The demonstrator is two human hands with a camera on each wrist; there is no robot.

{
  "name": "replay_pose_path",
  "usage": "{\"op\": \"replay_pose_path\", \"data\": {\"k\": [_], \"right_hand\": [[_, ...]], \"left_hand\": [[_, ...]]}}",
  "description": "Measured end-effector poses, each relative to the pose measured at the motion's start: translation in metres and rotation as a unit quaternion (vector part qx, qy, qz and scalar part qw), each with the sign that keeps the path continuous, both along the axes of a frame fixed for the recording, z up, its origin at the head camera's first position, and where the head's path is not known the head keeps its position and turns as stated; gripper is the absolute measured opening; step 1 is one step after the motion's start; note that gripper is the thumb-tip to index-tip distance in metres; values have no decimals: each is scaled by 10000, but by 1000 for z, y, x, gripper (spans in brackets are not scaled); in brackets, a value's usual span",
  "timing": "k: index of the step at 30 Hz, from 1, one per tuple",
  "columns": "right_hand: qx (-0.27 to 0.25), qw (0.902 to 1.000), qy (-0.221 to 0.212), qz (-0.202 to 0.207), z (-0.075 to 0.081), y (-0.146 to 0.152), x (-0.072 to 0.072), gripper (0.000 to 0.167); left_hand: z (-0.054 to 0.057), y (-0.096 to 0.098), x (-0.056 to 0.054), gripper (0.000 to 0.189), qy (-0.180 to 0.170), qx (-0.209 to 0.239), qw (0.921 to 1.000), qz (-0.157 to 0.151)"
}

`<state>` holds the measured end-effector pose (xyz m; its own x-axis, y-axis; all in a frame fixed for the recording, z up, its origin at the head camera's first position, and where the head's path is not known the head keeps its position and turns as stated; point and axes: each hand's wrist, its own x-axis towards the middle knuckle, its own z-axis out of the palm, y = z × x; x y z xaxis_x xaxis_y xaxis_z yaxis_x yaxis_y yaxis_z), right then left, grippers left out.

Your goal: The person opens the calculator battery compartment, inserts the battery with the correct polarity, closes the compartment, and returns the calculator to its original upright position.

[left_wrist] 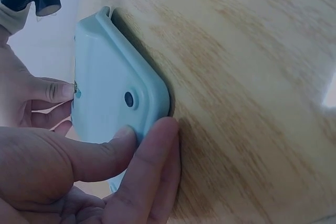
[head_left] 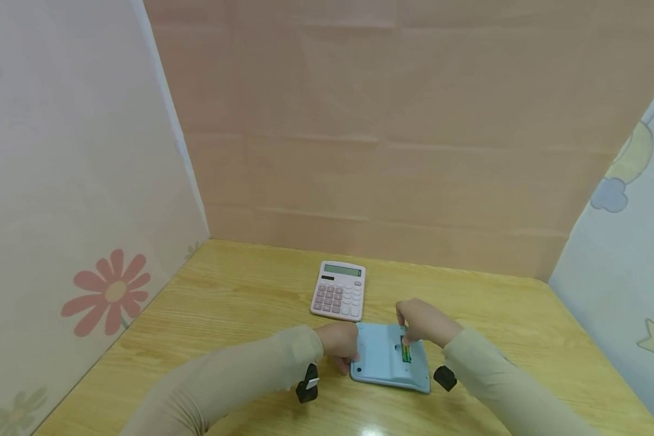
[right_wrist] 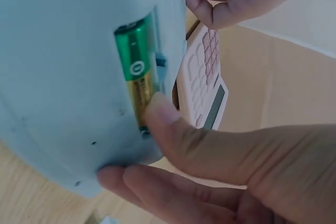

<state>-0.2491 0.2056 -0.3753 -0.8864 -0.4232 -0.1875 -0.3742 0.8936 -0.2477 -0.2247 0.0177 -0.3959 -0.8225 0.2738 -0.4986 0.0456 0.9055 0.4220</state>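
A light blue calculator (head_left: 378,354) lies face down on the wooden table, its back upward. In its narrow battery slot sits a green and gold battery (right_wrist: 135,69). My left hand (head_left: 339,342) pinches the calculator's left edge; in the left wrist view the thumb is on the back near a dark round foot (left_wrist: 129,98) and the fingers are at the rim. My right hand (head_left: 426,321) has its thumb pressed on one end of the battery, with the other fingers at the calculator's edge. The calculator's keys and screen are hidden underneath.
A pink calculator (head_left: 338,290) lies face up just beyond the blue one, its screen lit with a digit. The wooden table (head_left: 240,303) meets a brown backdrop (head_left: 387,151) behind and patterned sheets (head_left: 114,212) at both sides.
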Motion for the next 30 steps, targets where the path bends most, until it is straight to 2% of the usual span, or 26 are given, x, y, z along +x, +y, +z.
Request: {"op": "replay_pose_path", "data": {"k": [6,13,17,21,30], "right_hand": [[-791,9965,-192,-165,-10,19,2,30],[-1662,9834,-661,316,-18,48,-1,19],[-1835,9779,-897,437,-21,60,-5,16],[-1988,9738,-1048,354,-20,71,-11,12],[-1985,9772,-756,-20,-17,93,-28,7]], "left_hand": [[-1,0,0,21,56,-36,10000,-31],[-2,0,1,23,200,-341,9989,-236],[-2,0,2,23,192,-465,9982,-329],[-4,0,-1,22,82,-363,9991,-215],[-5,1,0,23,260,-509,9977,-366]]}}
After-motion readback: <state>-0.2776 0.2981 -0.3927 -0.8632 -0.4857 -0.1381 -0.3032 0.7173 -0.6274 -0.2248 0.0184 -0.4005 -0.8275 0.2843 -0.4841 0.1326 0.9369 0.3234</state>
